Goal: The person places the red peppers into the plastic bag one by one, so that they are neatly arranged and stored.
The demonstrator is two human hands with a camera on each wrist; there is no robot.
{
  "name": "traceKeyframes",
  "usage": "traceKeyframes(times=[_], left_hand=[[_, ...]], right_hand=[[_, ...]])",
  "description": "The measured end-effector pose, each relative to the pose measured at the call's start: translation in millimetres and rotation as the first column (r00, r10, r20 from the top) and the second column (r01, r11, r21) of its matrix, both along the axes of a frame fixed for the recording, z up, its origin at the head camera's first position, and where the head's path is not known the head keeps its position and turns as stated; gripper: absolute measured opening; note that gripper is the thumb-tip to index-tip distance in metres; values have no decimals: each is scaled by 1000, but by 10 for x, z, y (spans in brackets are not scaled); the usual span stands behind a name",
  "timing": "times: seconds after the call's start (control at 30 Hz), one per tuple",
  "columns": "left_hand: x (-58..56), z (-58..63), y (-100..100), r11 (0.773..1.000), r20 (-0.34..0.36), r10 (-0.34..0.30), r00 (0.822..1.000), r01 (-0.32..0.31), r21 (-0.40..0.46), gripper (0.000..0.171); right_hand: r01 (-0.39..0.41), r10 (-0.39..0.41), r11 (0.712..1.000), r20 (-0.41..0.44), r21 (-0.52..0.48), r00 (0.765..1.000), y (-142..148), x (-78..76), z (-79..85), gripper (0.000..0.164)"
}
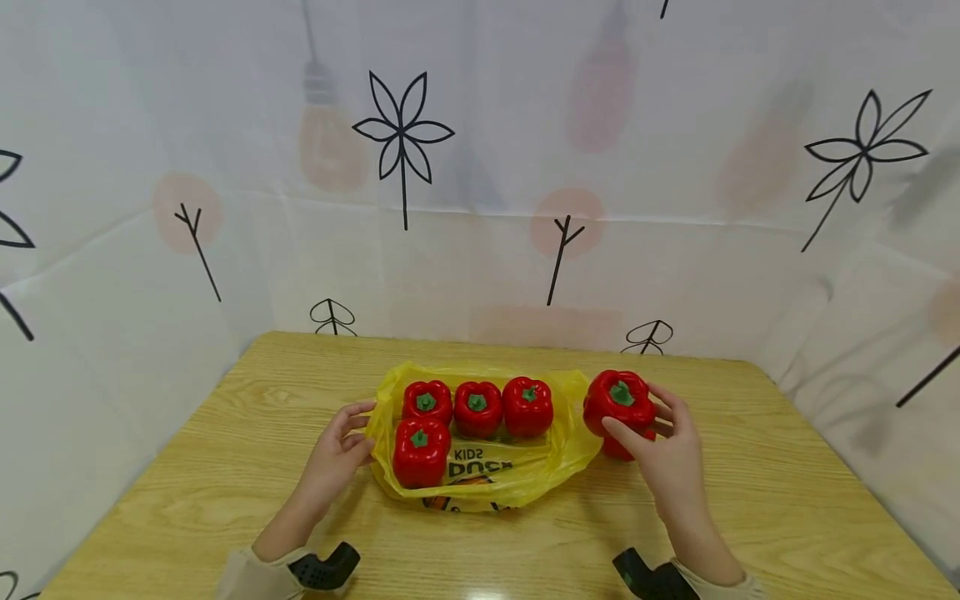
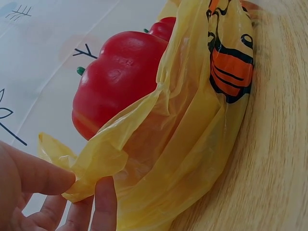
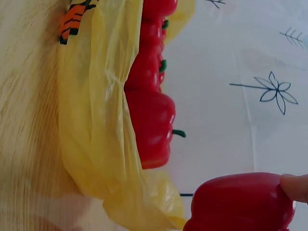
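Observation:
A yellow plastic bag [image 1: 551, 471] lies on the table with its mouth spread wide, and several red bell peppers [image 1: 477, 408] with green stems sit in it. At its left edge, my left hand [image 1: 339, 446] pinches the rim between thumb and fingers, as the left wrist view shows. My right hand [image 1: 670, 454] grips another red bell pepper [image 1: 618, 400], raised just beyond the bag's right edge. Beneath it, partly hidden by the raised pepper and my fingers, one more red bell pepper [image 1: 617, 448] rests on the table.
The wooden table [image 1: 247, 442] extends around the bag on all sides. Behind it hangs a pale cloth [image 1: 480, 275] printed with flowers and twigs. Dark devices are strapped to both wrists, over light sleeves [image 1: 258, 575].

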State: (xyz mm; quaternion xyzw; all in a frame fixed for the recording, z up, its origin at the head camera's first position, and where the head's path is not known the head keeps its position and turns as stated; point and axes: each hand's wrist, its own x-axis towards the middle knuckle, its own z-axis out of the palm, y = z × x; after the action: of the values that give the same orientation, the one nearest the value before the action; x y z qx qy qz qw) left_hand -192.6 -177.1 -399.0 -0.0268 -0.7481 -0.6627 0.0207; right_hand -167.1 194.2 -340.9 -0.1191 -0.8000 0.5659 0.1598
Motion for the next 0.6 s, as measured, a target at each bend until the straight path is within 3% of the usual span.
traceKeyframes(times=[0.6], left_hand=[[8, 11, -3, 1000, -1, 8, 1000, -8, -14, 45]], right_hand=[[-115, 114, 993, -23, -37, 993, -288, -36, -20, 75]])
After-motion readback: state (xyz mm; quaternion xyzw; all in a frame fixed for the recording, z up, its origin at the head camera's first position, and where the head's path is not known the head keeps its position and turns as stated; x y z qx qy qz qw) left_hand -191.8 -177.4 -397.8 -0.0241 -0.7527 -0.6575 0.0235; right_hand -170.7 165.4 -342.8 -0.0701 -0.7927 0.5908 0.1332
